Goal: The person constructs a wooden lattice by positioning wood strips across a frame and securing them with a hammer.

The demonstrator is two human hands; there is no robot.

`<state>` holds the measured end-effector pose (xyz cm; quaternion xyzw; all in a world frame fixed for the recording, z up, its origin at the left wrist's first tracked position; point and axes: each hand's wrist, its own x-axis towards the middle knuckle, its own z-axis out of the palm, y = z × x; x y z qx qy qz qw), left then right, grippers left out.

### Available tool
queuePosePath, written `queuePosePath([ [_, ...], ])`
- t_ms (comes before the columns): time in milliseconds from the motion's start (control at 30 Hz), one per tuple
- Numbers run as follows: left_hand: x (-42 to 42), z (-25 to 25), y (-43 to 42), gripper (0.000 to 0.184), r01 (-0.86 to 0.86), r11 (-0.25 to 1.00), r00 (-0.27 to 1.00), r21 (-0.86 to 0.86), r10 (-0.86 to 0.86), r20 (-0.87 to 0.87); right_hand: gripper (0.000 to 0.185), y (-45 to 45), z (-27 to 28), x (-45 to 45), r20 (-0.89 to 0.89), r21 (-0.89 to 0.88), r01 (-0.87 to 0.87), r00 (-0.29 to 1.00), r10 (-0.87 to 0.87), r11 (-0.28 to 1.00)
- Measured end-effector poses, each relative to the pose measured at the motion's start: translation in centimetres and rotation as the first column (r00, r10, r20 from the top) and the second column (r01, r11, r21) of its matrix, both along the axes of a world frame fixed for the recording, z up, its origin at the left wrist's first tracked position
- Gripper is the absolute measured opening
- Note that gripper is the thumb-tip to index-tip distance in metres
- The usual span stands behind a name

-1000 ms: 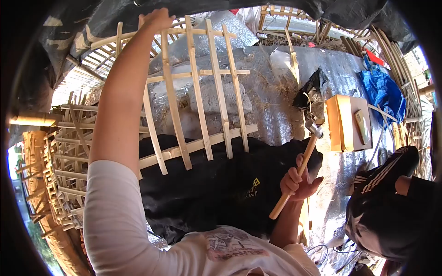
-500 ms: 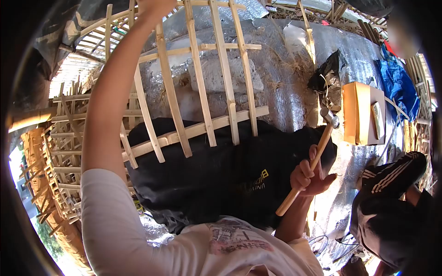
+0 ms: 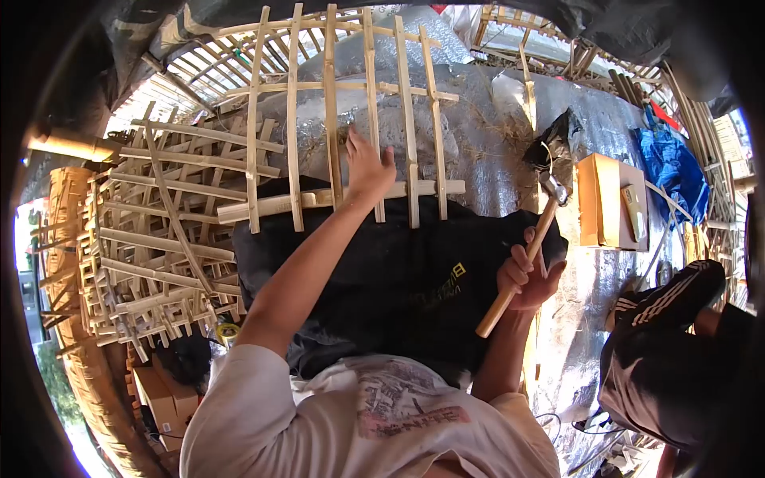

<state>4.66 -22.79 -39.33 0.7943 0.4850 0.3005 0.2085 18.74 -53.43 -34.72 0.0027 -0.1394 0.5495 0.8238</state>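
While our R hand [image 3: 522, 279] keeps the wooden-handled hammer [image 3: 543, 221] head-up off to the right, our L hand [image 3: 369, 170] has left the far edge of the split-bamboo lattice [image 3: 331, 103], where it was a sec ago, & come back over the middle. The L fingers are loosely spread, thumb apart, & we see nothing gripped; the hand covers part of the 4th slat [image 3: 370, 72] from the left, but we can't tell if it's touching or just above. R fingers are curled round the hammer's handle, well apart from the lattice. W/ the arm drawn in, all six long slats show; the near crosspiece [image 3: 275, 205] lies over black fabric [image 3: 398, 287] w/ yellow lettering, & silver sheeting [image 3: 486, 183] spreads beyond. As we read it, this leaves the far edge w/ no hand of ours steadying it, so we're prob. btwn grips, hammer held but not in use. To our left, the pile of lattice pieces [image 3: 191, 161] is less hidden than before; to our right, the cardboard box [image 3: 602, 199] & another person's striped trouser leg [image 3: 673, 299] sit apart from our hands.
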Motion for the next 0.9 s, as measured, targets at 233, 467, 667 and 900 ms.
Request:
queuePosePath([
  [233, 2.1, 0.6, 2.1, 0.039, -0.148, 0.787, 0.982, -0.599, 0.189, 0.006, 0.068, -1.4, -0.5, -0.3, 0.012, -0.010, -0.013, 1.000, 0.013, 1.000],
  [467, 2.7, 1.2, 3.9, 0.034, -0.146, 0.896, 0.960, -0.420, 0.232, 0.160, 0.061, -1.6, 0.2, -0.6, 0.015, 0.022, -0.003, 1.000, 0.002, 1.000],
  [667, 1.4, 5.0, 5.2, 0.034, -0.026, 0.864, 0.955, -0.504, 0.170, 0.244, 0.064, -1.3, -0.1, -0.7, 0.010, 0.058, 0.003, 1.000, -0.003, 0.998],
  [900, 0.4, 3.0, -0.2, 0.032, -0.128, 0.882, 0.990, -0.454, 0.142, -0.003, 0.072, -1.6, -0.2, -0.8, 0.017, 0.119, 0.051, 0.998, -0.054, 0.992],
])
